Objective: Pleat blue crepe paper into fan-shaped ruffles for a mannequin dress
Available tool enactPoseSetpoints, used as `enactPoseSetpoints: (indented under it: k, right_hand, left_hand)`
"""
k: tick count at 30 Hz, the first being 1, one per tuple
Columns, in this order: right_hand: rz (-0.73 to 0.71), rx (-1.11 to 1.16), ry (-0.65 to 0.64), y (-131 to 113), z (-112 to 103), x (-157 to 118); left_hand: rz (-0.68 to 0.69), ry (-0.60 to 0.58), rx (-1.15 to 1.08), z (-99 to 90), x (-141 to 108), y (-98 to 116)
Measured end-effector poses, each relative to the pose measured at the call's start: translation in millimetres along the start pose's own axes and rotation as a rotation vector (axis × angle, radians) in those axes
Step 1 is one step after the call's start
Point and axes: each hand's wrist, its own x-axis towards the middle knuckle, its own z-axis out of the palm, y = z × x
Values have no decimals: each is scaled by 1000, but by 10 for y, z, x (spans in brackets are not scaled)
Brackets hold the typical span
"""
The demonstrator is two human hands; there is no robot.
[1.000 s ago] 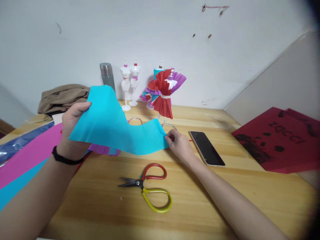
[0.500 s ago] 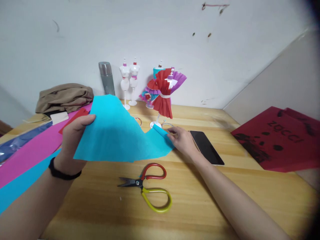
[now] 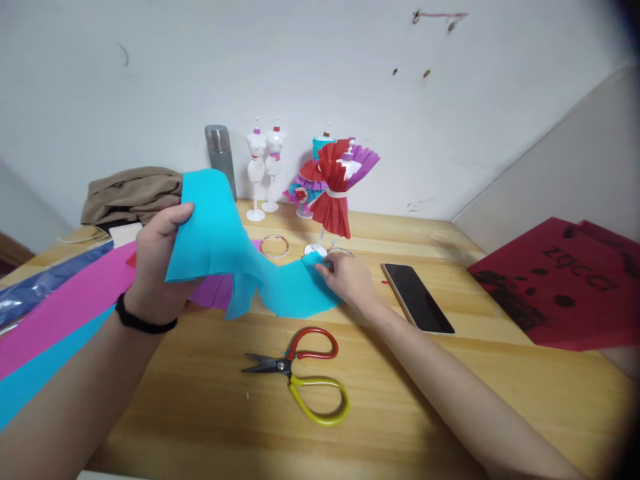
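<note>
While the left hand (image 3: 161, 257) and right hand (image 3: 349, 279) pinch its 2 ends, the blue strip (image 3: 250, 270) slopes lengthwise down rightward.

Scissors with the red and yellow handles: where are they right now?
In the head view, the scissors lie on the wooden tabletop at lower centre, just below the turquoise sheet and left of the right forearm.

Whitish rear wall (image 3: 165, 87), small dark spots (image 3: 427, 73) on its surface, light wood-grain bench (image 3: 540, 377) against it, pale side wall (image 3: 570, 147) at right
</note>
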Motion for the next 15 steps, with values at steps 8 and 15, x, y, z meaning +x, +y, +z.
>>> enactPoseSetpoints:
  k: [8, 15]
  right_hand:
    - [-126, -93, -28, -191, -21, 15]
    - [-148, -210, -117, -365, 16, -5]
  left_hand:
    - [-100, -124, 56, 4, -181, -55]
    - [-122, -13, 87, -196, -306, -72]
